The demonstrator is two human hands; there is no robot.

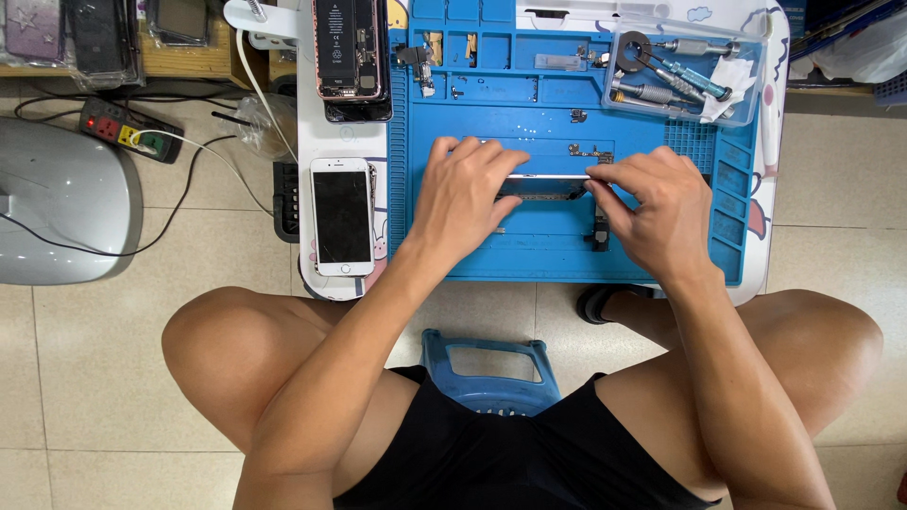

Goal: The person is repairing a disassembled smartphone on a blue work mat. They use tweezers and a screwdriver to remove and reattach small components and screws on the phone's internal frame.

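Both your hands, left grip [465, 194] and right grip [657, 212], pinch the phone frame [546, 185]; up-right past your right grip, the clear tray [751, 104] holds screwdrivers [685, 76].

A blue rubber work mat [567, 255] lies on a small white table [345, 132]. In the middle of the mat, a thin opened phone frame [548, 184] sits between the left hand [465, 194] and the right hand [657, 212], which both touch it. A white phone with a dark screen [341, 215] lies left of the mat. A clear plastic tray of screwdrivers [682, 71] sits at the mat's far right corner. An opened phone with its battery showing [350, 49] lies behind the white phone.
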